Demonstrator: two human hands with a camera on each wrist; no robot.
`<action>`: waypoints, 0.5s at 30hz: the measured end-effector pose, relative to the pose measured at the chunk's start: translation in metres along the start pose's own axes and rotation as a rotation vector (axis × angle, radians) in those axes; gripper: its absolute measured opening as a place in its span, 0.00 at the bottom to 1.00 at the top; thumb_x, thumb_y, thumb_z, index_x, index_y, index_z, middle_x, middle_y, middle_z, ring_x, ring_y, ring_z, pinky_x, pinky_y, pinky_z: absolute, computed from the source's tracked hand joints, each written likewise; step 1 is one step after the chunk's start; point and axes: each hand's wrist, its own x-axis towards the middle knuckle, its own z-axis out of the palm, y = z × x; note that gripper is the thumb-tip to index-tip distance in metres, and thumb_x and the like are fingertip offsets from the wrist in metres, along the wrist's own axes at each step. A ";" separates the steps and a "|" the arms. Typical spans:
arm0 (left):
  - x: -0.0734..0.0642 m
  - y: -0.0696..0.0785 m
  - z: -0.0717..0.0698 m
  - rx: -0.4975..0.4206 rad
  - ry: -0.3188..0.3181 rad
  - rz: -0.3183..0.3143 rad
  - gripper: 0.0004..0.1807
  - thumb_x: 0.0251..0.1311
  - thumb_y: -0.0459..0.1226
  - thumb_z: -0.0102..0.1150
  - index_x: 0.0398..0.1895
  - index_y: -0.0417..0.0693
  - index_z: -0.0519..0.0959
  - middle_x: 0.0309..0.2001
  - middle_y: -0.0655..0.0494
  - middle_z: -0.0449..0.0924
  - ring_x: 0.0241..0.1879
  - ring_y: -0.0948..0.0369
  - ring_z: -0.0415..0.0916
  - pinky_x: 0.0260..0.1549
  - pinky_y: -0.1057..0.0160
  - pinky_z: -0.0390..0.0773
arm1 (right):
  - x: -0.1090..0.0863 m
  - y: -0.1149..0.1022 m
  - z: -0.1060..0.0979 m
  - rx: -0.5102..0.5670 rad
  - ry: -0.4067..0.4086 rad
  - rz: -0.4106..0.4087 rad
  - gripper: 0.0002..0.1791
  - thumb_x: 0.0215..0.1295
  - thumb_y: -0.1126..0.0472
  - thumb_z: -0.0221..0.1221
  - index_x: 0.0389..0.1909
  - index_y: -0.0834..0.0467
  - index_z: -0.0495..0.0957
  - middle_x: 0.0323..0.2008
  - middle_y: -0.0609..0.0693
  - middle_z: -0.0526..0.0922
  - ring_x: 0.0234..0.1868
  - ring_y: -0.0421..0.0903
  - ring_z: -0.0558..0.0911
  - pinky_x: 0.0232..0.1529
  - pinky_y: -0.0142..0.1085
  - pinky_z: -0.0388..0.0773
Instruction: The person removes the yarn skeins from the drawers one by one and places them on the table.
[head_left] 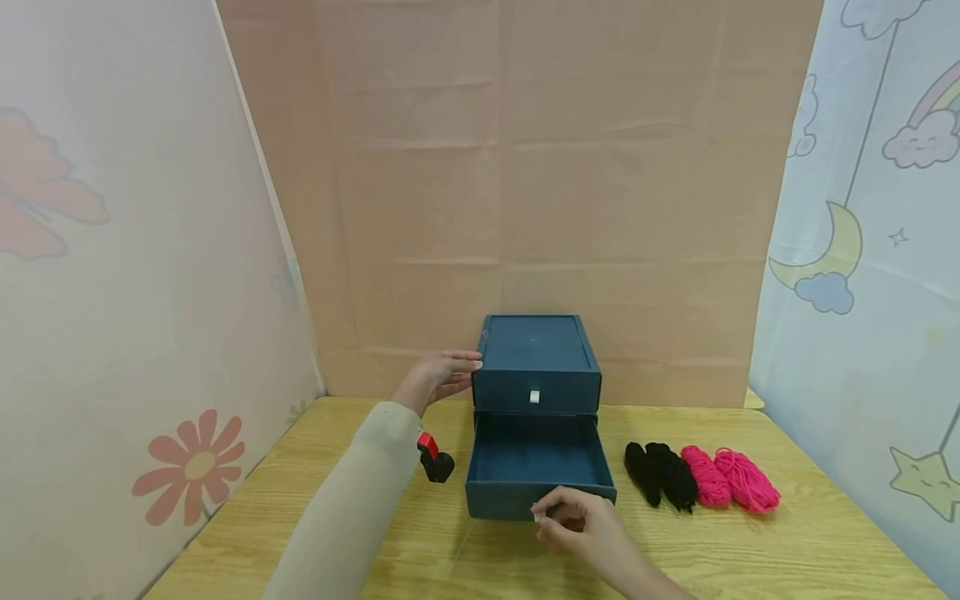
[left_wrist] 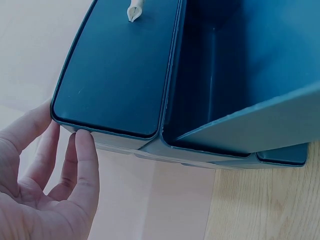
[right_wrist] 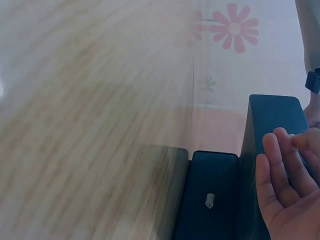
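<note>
A dark blue two-tier drawer unit (head_left: pixel 534 342) stands on the table with its lower drawer (head_left: pixel 501 502) pulled out. My left hand (head_left: pixel 442 372) touches the unit's left side near the upper front corner. In the left wrist view its fairly straight fingers (left_wrist: pixel 87 155) rest against the edge of the upper drawer front (left_wrist: pixel 115 75). At the lower drawer's front, my right hand (head_left: pixel 581 525) pinches the small white pull tab (head_left: pixel 537 512) between thumb and fingers. The upper drawer is closed, its own white tab (head_left: pixel 535 397) hanging at the middle.
Two black yarn skeins (head_left: pixel 671 475) and two bright pink ones (head_left: pixel 746 481) lie right of the drawers. A black and red device (head_left: pixel 435 458) shows at my left wrist. Brown paper (head_left: pixel 495 192) covers the back; printed sheets flank both sides.
</note>
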 end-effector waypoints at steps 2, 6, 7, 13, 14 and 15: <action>0.001 0.000 0.000 -0.003 0.006 -0.010 0.15 0.55 0.41 0.64 0.46 0.50 0.81 0.46 0.54 0.79 0.42 0.58 0.79 0.47 0.61 0.77 | 0.003 0.001 -0.001 -0.027 0.021 0.003 0.12 0.61 0.55 0.59 0.41 0.58 0.79 0.29 0.55 0.83 0.26 0.50 0.81 0.29 0.37 0.80; 0.002 0.001 0.000 -0.003 0.013 -0.020 0.16 0.54 0.41 0.65 0.46 0.50 0.81 0.46 0.54 0.79 0.41 0.59 0.79 0.45 0.63 0.78 | 0.009 0.002 -0.003 -0.070 0.056 -0.012 0.12 0.61 0.55 0.60 0.41 0.57 0.79 0.29 0.55 0.83 0.25 0.48 0.81 0.28 0.36 0.80; 0.002 0.001 0.000 -0.003 0.013 -0.020 0.16 0.54 0.41 0.64 0.46 0.50 0.81 0.46 0.54 0.79 0.41 0.59 0.79 0.45 0.62 0.78 | 0.011 0.002 -0.004 -0.076 0.064 -0.014 0.12 0.61 0.55 0.60 0.41 0.57 0.79 0.29 0.55 0.83 0.25 0.48 0.81 0.28 0.36 0.80; 0.001 0.000 0.000 -0.006 0.002 -0.010 0.15 0.55 0.40 0.63 0.47 0.50 0.81 0.47 0.54 0.79 0.42 0.58 0.79 0.49 0.59 0.75 | 0.020 -0.004 -0.005 -0.104 0.115 -0.007 0.10 0.62 0.58 0.59 0.42 0.58 0.79 0.27 0.50 0.83 0.26 0.50 0.80 0.27 0.34 0.79; 0.001 0.000 0.000 -0.006 0.002 -0.008 0.15 0.55 0.40 0.63 0.47 0.50 0.81 0.47 0.53 0.79 0.42 0.58 0.78 0.50 0.59 0.75 | 0.022 -0.007 -0.005 -0.111 0.124 -0.006 0.10 0.62 0.59 0.59 0.42 0.59 0.79 0.27 0.50 0.83 0.26 0.50 0.80 0.27 0.34 0.79; 0.001 0.000 0.000 -0.003 0.002 -0.006 0.14 0.56 0.40 0.63 0.46 0.50 0.81 0.47 0.53 0.79 0.42 0.58 0.78 0.50 0.59 0.75 | 0.023 -0.009 -0.005 -0.114 0.134 -0.002 0.10 0.62 0.61 0.59 0.42 0.60 0.78 0.27 0.50 0.83 0.26 0.50 0.80 0.27 0.34 0.78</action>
